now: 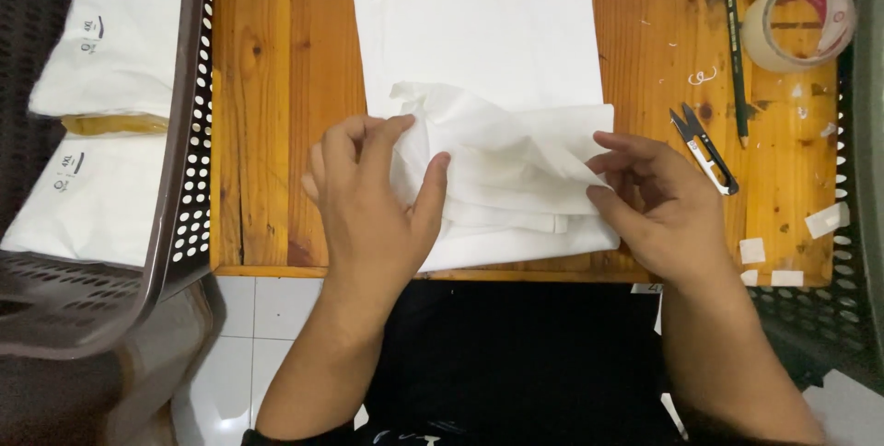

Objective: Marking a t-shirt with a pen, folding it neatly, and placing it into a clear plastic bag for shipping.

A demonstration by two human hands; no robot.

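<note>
Both hands are folding the white cloth [502,179] lying on the wooden surface [276,115]; the left hand [373,197] is pinching one side, the right hand [658,202] the other, so next needs a flat, even crease

- Left hand [373,202]: bare, no ring, no glove, no watch at the wrist.
- Right hand [658,202]: bare likewise, nails short.
- Both forearms uncovered down to the frame's lower edge.
- Dark sleeve [295,434] edge just visible at the left elbow.
- Black garment [516,363] across the lap, faint pale print near the bottom.
</note>
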